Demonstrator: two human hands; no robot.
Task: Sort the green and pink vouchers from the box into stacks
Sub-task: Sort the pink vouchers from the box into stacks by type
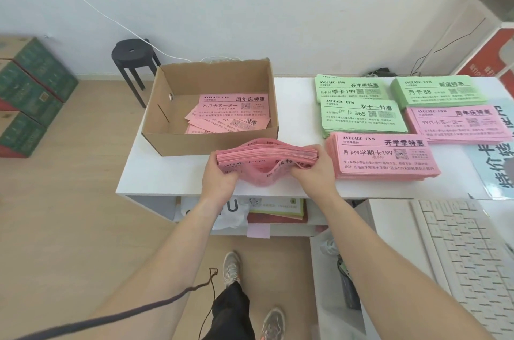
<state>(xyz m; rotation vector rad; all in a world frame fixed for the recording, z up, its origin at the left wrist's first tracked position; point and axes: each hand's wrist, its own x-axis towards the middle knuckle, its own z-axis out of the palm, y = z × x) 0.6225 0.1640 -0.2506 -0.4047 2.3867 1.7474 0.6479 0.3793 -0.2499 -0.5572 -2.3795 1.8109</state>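
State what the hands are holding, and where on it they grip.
A bundle of pink vouchers: left hand at its left end, right hand at its right end.

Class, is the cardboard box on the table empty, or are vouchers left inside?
Not empty: loose pink vouchers lie on the cardboard box floor.

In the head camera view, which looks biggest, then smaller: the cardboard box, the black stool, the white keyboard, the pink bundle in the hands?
1. Cardboard box and white keyboard: both look largest; the keyboard is cropped and nearer, so unranked.
2. Pink bundle, held by the left hand and right hand.
3. Black stool, though farthest away.
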